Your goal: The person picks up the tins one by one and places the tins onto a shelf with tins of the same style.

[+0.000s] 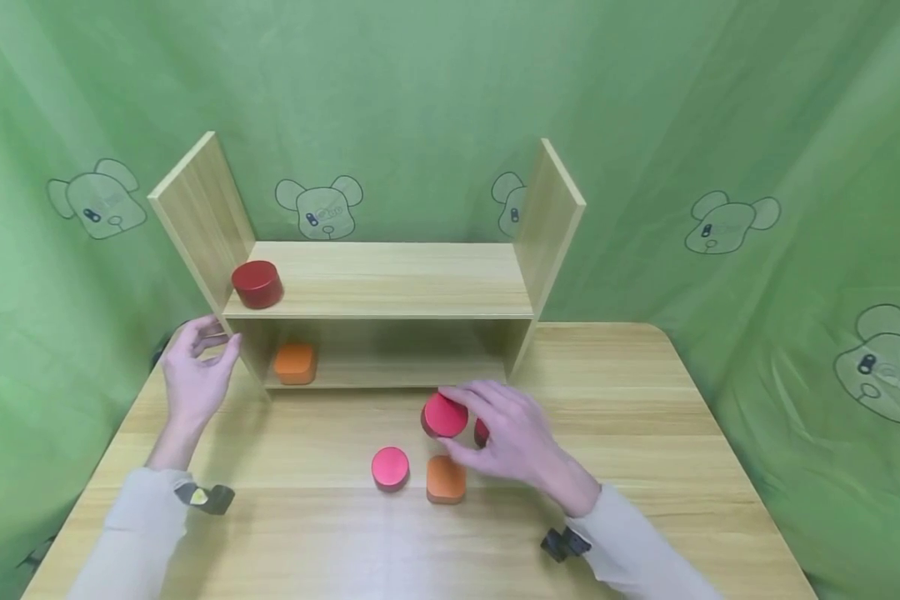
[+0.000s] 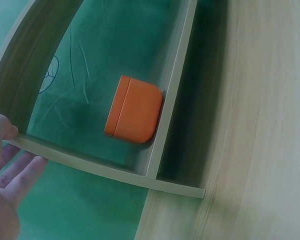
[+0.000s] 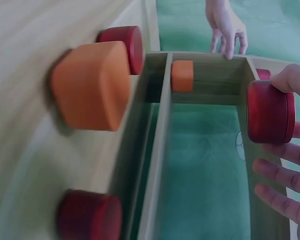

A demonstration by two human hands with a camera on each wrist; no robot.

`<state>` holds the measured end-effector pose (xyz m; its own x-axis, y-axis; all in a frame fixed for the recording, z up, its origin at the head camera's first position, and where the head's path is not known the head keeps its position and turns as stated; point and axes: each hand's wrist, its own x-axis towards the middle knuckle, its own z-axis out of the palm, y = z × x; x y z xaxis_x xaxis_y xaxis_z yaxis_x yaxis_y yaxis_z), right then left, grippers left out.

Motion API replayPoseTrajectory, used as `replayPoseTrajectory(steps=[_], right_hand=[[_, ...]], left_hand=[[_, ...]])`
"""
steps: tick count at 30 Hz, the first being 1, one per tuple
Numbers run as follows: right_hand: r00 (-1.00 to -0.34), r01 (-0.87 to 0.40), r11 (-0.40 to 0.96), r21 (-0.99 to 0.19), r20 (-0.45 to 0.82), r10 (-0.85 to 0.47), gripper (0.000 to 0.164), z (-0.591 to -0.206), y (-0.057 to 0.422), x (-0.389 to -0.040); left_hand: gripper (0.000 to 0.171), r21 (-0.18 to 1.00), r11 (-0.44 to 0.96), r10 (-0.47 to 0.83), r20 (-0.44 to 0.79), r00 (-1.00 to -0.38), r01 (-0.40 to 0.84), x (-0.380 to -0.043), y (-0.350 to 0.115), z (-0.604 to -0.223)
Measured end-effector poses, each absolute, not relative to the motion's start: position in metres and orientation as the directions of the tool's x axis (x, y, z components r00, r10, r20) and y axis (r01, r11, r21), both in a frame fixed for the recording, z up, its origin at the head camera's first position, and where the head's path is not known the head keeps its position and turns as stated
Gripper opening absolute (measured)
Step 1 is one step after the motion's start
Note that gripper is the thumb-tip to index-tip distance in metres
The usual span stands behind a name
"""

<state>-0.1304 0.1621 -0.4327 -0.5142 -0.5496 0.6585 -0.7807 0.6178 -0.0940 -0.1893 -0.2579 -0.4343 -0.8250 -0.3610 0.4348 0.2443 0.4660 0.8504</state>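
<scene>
My right hand (image 1: 516,435) holds a round red tin (image 1: 442,416) between thumb and fingers, raised in front of the shelf's right half. In the right wrist view this red tin (image 3: 269,112) shows its smooth side, the thumb on its edge. At the wooden shelf's left end, my left hand (image 1: 197,377) pinches the front edge of the side panel (image 2: 85,162), thumb inside and fingers outside. An orange rounded-square tin (image 1: 296,364) stands at the left of the lower tier. A darker red tin (image 1: 257,284) sits at the left of the upper tier.
On the table before the shelf (image 1: 390,316) stand a pinkish-red round tin (image 1: 390,468) and a second orange tin (image 1: 446,479). Another red tin (image 1: 482,432) is partly hidden behind my right hand. A green curtain (image 1: 435,92) hangs behind the table.
</scene>
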Motion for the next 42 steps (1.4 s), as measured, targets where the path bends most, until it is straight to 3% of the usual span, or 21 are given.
replayPoseTrajectory(steps=[10,22,34,42], right_hand=[[-0.42,-0.825,0.564,-0.04,0.71,-0.565,0.059,-0.413,0.133,-0.15],[-0.371,-0.837,0.547,-0.01,0.744,-0.555,0.058,-0.387,0.101,-0.172],[-0.374,-0.839,0.544,-0.003,0.73,-0.572,0.055,-0.363,0.072,-0.2],[-0.419,-0.827,0.562,-0.023,0.693,-0.587,0.056,-0.35,0.051,-0.213]], left_hand=[[0.036,0.852,0.473,-0.363,0.422,-0.831,0.226,-0.187,-0.259,-0.435],[0.036,0.853,0.461,-0.369,0.434,-0.822,0.244,-0.187,-0.259,-0.436],[0.034,0.85,0.454,-0.366,0.452,-0.813,0.268,-0.189,-0.258,-0.434],[0.035,0.841,0.465,-0.36,0.465,-0.809,0.277,-0.19,-0.257,-0.435]])
